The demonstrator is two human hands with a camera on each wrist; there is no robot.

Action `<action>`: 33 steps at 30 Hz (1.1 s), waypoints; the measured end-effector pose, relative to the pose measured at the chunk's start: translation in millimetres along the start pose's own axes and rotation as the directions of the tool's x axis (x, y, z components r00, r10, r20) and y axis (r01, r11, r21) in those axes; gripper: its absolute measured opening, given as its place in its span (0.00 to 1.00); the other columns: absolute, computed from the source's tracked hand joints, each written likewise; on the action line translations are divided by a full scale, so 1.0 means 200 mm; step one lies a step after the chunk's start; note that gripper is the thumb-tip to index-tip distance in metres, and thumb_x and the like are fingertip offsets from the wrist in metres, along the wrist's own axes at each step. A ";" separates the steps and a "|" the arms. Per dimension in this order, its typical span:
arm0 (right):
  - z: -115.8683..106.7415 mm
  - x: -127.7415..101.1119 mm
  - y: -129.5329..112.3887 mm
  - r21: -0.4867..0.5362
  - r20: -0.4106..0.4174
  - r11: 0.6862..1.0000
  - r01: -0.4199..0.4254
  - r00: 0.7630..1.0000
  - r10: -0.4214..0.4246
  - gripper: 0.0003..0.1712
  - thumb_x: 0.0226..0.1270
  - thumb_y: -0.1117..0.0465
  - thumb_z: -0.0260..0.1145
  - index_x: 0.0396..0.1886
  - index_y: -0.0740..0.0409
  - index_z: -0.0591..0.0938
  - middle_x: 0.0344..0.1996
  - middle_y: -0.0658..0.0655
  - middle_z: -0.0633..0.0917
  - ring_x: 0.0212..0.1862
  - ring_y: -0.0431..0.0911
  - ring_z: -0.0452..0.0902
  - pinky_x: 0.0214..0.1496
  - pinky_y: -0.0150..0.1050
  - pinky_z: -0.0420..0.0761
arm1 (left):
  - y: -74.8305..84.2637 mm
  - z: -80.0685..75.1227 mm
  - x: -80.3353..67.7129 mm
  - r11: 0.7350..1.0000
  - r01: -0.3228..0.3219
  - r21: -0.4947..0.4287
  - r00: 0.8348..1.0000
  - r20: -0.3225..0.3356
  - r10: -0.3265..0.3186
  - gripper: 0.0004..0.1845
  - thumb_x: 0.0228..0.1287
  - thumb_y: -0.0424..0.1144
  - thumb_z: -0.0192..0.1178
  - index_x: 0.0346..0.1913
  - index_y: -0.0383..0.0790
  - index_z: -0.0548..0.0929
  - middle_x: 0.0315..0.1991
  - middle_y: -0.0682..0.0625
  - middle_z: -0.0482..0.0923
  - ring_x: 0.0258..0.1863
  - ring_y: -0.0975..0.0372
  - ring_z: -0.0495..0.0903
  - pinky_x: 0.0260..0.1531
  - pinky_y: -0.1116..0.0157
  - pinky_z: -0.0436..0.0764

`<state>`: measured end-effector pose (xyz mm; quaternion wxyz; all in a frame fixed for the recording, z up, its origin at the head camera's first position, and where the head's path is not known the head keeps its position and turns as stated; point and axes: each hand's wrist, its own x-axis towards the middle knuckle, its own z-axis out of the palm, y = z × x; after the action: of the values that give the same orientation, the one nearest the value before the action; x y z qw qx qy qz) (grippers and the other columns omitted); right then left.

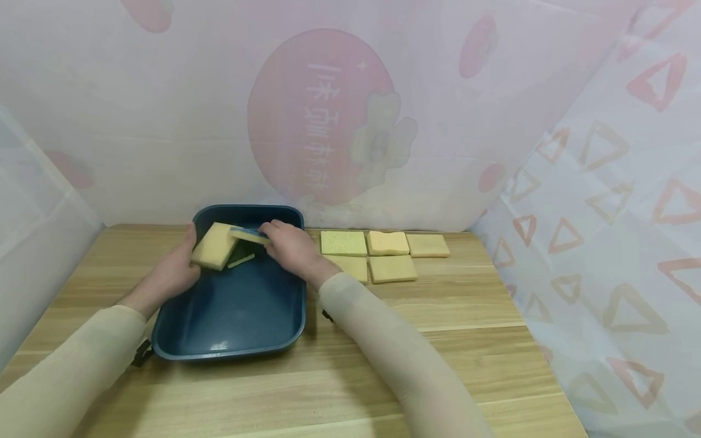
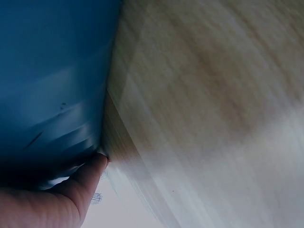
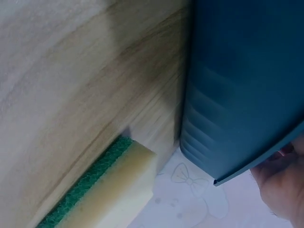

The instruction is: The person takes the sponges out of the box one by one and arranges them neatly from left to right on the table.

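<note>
Wooden table (image 1: 465, 340) carries a blue tray (image 1: 235, 310); over its far end, the left hand (image 1: 167, 277) grips a yellow sponge (image 1: 213, 246), the right hand (image 1: 292, 249) pinches a blue-topped sponge (image 1: 249, 235). Left wrist: thumb (image 2: 85, 183) against tray wall. Right wrist: a green-backed sponge (image 3: 109, 190) lies beside the tray.

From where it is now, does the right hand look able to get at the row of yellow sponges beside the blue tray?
Probably yes: the right hand is occupied holding a blue-topped sponge over the blue tray, but the yellow sponges lie uncovered just to its right.
</note>
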<state>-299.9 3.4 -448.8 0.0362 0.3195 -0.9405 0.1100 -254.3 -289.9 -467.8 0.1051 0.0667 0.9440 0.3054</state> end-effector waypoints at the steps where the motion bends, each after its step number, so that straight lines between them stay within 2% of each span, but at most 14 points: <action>1: -0.01 0.00 0.00 0.005 -0.012 1.000 0.002 1.000 -0.002 0.22 0.93 0.54 0.68 0.79 0.49 0.85 0.68 0.50 0.92 0.62 0.43 0.92 0.60 0.35 0.91 | 0.00 0.00 0.00 1.000 0.002 -0.001 1.000 0.000 -0.002 0.55 0.76 0.23 0.49 0.91 0.22 0.23 0.86 0.07 0.43 0.47 0.36 0.78 0.36 0.55 0.74; 4: -0.03 -0.02 0.01 0.020 -0.029 1.000 0.002 1.000 -0.002 0.22 0.93 0.54 0.68 0.79 0.49 0.85 0.68 0.50 0.92 0.62 0.43 0.92 0.60 0.36 0.91 | 0.00 0.00 0.00 1.000 0.006 -0.005 1.000 0.003 -0.006 0.55 0.76 0.24 0.50 0.92 0.23 0.23 0.87 0.07 0.42 0.45 0.37 0.78 0.36 0.55 0.74; 7: -0.05 -0.03 0.02 0.031 -0.036 0.999 -0.008 0.999 0.009 0.23 0.93 0.54 0.69 0.79 0.48 0.85 0.69 0.50 0.92 0.63 0.43 0.92 0.60 0.36 0.91 | 0.00 0.00 0.01 1.000 0.006 -0.005 1.000 0.003 -0.006 0.55 0.76 0.24 0.50 0.92 0.23 0.23 0.87 0.08 0.41 0.50 0.34 0.78 0.37 0.55 0.75; 11: -0.09 -0.07 0.03 0.039 -0.055 0.999 -0.030 0.998 0.032 0.23 0.93 0.52 0.69 0.79 0.46 0.85 0.70 0.48 0.91 0.63 0.43 0.93 0.56 0.36 0.92 | 0.00 0.00 0.01 1.000 0.002 -0.005 1.000 0.001 -0.002 0.56 0.75 0.23 0.50 0.92 0.23 0.23 0.88 0.09 0.40 0.56 0.31 0.77 0.40 0.55 0.77; 14: -0.11 -0.10 0.04 0.064 -0.079 0.997 -0.034 0.996 0.039 0.23 0.92 0.52 0.70 0.79 0.46 0.85 0.70 0.48 0.92 0.62 0.43 0.93 0.55 0.37 0.92 | 0.00 0.01 0.01 1.000 0.006 -0.007 1.000 0.000 -0.006 0.57 0.75 0.23 0.50 0.92 0.24 0.23 0.88 0.08 0.42 0.53 0.33 0.78 0.39 0.55 0.77; 16: -0.13 -0.11 0.06 0.082 -0.090 0.996 -0.031 0.995 0.039 0.24 0.91 0.53 0.71 0.80 0.47 0.85 0.70 0.49 0.92 0.62 0.44 0.93 0.58 0.38 0.92 | 0.00 0.01 0.01 1.000 0.008 -0.009 1.000 0.000 -0.008 0.57 0.75 0.23 0.51 0.92 0.25 0.23 0.87 0.07 0.44 0.51 0.34 0.78 0.38 0.55 0.76; 19: -0.16 -0.14 0.08 0.094 -0.094 0.995 -0.042 0.994 0.051 0.24 0.92 0.53 0.70 0.80 0.48 0.85 0.71 0.50 0.92 0.65 0.45 0.93 0.64 0.40 0.92 | 0.00 0.01 0.01 1.000 0.010 -0.007 1.000 0.001 -0.010 0.57 0.75 0.24 0.51 0.92 0.25 0.23 0.87 0.08 0.44 0.53 0.33 0.78 0.38 0.55 0.76; 27: -0.26 -0.25 0.15 0.180 -0.083 0.979 -0.094 0.990 0.110 0.24 0.93 0.54 0.69 0.80 0.51 0.86 0.75 0.53 0.90 0.72 0.49 0.90 0.71 0.44 0.90 | 0.01 0.01 0.01 1.000 0.010 -0.005 1.000 0.007 -0.010 0.56 0.76 0.24 0.50 0.92 0.24 0.22 0.89 0.10 0.38 0.66 0.27 0.72 0.55 0.41 0.79; 30: -0.29 -0.29 0.18 0.201 -0.095 0.975 -0.096 0.989 0.117 0.24 0.92 0.55 0.69 0.80 0.52 0.86 0.75 0.55 0.90 0.73 0.50 0.89 0.73 0.46 0.90 | 0.01 0.01 0.01 1.000 0.004 -0.007 1.000 0.004 -0.004 0.56 0.76 0.24 0.50 0.91 0.24 0.22 0.89 0.10 0.38 0.65 0.27 0.72 0.55 0.40 0.79; 33: -0.31 -0.34 0.21 0.230 -0.116 0.969 -0.093 0.986 0.122 0.24 0.92 0.56 0.69 0.79 0.53 0.86 0.75 0.56 0.90 0.73 0.52 0.89 0.74 0.48 0.90 | 0.01 0.01 0.02 1.000 -0.002 0.003 1.000 -0.003 0.002 0.56 0.76 0.23 0.50 0.91 0.23 0.23 0.88 0.08 0.41 0.56 0.30 0.76 0.45 0.47 0.79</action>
<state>-272.4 90.2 -405.2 0.0546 0.2622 -0.9337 0.2374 -256.9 -287.0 -469.0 0.1031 0.0674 0.9445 0.3045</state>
